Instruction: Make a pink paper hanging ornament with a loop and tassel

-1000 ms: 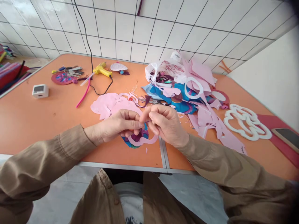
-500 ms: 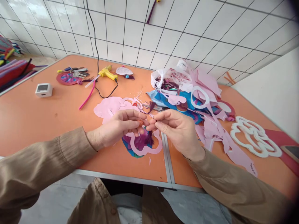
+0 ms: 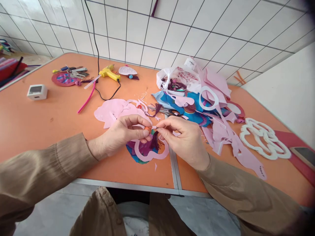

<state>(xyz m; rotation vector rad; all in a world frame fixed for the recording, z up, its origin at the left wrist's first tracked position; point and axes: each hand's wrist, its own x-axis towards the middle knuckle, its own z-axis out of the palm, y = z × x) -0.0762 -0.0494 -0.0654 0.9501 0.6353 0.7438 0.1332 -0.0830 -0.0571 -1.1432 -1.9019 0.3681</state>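
Between the thumb and fingers of my left hand (image 3: 125, 132) is a small orange bead (image 3: 148, 129). My right hand (image 3: 185, 139) is closed in a pinch just to its right, with a thin dark cord (image 3: 154, 127) running from its fingertips toward the bead. A dark purple tassel (image 3: 155, 141) hangs below the fingertips. Under the hands, a pink paper outline (image 3: 145, 157) lies over a blue and purple piece (image 3: 131, 151). Pink paper shapes (image 3: 110, 111) lie behind my left hand.
A yellow glue gun (image 3: 110, 72) with its cable, keys (image 3: 76, 72) and a white cube (image 3: 37, 92) are at the back left. Scissors (image 3: 175, 112), a plastic bag (image 3: 188, 80) and pink scraps (image 3: 222, 132) lie right of centre. White outlines (image 3: 265, 139) rest farther right.
The view has shifted slightly. My right fingertips are now in a tighter pinch, and the cord between the hands and the tassel below them show more clearly.
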